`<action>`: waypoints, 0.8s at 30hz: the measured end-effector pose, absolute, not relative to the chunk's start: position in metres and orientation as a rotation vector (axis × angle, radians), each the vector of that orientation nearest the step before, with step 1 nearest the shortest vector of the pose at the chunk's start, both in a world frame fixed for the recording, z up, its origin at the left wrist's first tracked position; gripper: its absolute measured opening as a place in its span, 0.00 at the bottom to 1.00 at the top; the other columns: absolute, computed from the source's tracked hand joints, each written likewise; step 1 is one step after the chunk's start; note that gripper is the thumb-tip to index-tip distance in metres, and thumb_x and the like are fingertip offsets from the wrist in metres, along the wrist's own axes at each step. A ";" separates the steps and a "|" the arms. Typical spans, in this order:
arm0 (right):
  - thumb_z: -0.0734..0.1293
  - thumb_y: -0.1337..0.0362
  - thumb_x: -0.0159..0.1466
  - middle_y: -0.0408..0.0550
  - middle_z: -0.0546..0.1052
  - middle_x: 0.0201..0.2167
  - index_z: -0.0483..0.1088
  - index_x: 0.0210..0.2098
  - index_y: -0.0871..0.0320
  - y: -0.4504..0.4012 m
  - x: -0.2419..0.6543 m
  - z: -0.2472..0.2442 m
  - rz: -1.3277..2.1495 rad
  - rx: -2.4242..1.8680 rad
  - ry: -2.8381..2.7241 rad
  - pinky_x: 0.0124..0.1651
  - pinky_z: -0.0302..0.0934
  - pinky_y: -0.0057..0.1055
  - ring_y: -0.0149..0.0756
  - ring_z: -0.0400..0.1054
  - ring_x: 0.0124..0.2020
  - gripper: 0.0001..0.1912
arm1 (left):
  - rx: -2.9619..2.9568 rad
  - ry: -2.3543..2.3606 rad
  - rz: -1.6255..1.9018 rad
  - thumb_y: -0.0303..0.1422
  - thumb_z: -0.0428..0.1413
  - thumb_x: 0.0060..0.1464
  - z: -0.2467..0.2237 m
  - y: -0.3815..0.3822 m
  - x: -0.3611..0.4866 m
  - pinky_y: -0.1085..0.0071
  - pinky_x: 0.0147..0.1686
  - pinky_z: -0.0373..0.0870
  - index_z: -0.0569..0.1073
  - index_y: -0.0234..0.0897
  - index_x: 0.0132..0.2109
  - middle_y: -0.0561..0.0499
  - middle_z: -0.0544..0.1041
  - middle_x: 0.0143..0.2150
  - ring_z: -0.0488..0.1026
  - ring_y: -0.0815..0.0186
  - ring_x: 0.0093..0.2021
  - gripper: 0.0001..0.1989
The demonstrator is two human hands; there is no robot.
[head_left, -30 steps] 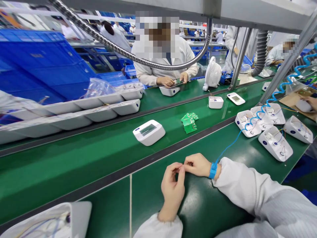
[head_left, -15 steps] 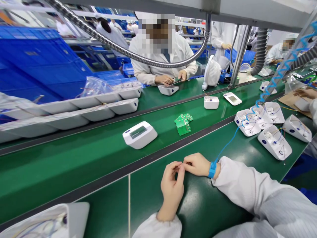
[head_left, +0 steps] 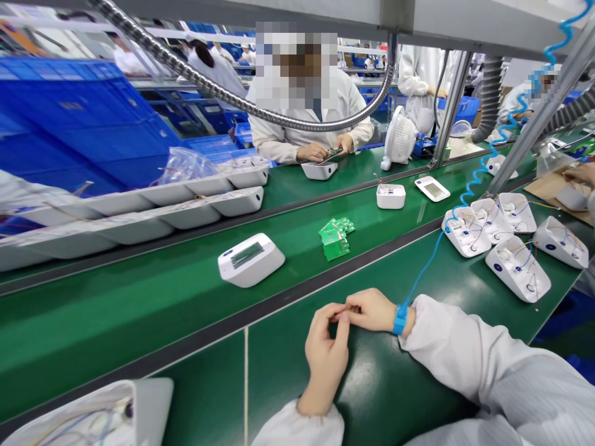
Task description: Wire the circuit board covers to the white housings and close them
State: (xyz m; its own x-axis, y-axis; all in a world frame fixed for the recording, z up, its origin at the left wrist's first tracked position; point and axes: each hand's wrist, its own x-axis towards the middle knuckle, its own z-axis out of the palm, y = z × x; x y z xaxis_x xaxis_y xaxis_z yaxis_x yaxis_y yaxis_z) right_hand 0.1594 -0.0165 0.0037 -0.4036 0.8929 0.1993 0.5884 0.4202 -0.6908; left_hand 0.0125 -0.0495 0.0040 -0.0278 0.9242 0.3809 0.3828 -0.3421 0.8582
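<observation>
Over the near green table my left hand (head_left: 328, 353) and my right hand (head_left: 372, 310) meet at the fingertips. Both are closed in a pinch, and anything between the fingers is too small or hidden to name. A blue wrist strap (head_left: 400, 318) with a coiled blue cord circles my right wrist. Beyond my hands, a stack of green circuit boards (head_left: 335, 238) lies on the belt. Left of it sits a white device with a grey screen (head_left: 251, 259). At the lower left stands an open white housing (head_left: 151, 409) with wires inside.
Several open white housings (head_left: 518, 269) with wires stand at the right. Rows of white housings (head_left: 121, 228) line the far left. Across the belt (head_left: 153, 291), a co-worker (head_left: 344, 105) handles a board over a housing near a white fan (head_left: 398, 139). A metal hose (head_left: 232, 105) hangs overhead.
The circuit boards, screened device and other items on the belt have shifted left. My hands stay joined at the fingertips. The view has moved slightly.
</observation>
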 end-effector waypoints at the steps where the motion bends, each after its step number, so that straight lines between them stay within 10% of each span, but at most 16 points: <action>1: 0.69 0.62 0.65 0.40 0.72 0.23 0.67 0.25 0.59 -0.017 0.159 0.004 0.712 -1.246 -2.138 0.29 0.49 0.24 0.28 0.63 0.25 0.14 | 1.746 1.368 1.367 0.39 0.54 0.59 0.004 -0.050 0.012 0.65 0.42 0.73 0.75 0.40 0.39 0.49 0.77 0.39 0.75 0.62 0.40 0.09; 15: 0.72 0.61 0.59 0.40 0.73 0.24 0.68 0.25 0.59 -0.020 0.161 0.004 0.843 -1.152 -2.016 0.30 0.56 0.23 0.27 0.66 0.26 0.12 | 1.715 1.377 1.314 0.39 0.54 0.59 0.011 -0.050 0.014 0.68 0.36 0.71 0.76 0.39 0.39 0.49 0.77 0.35 0.75 0.64 0.35 0.10; 24: 0.65 0.61 0.64 0.47 0.78 0.37 0.65 0.56 0.60 0.056 0.198 0.006 0.615 -1.413 -1.592 0.40 0.66 0.29 0.33 0.73 0.37 0.21 | 1.505 1.349 1.279 0.42 0.55 0.56 0.010 -0.041 0.016 0.72 0.26 0.68 0.77 0.37 0.38 0.51 0.76 0.28 0.70 0.68 0.25 0.14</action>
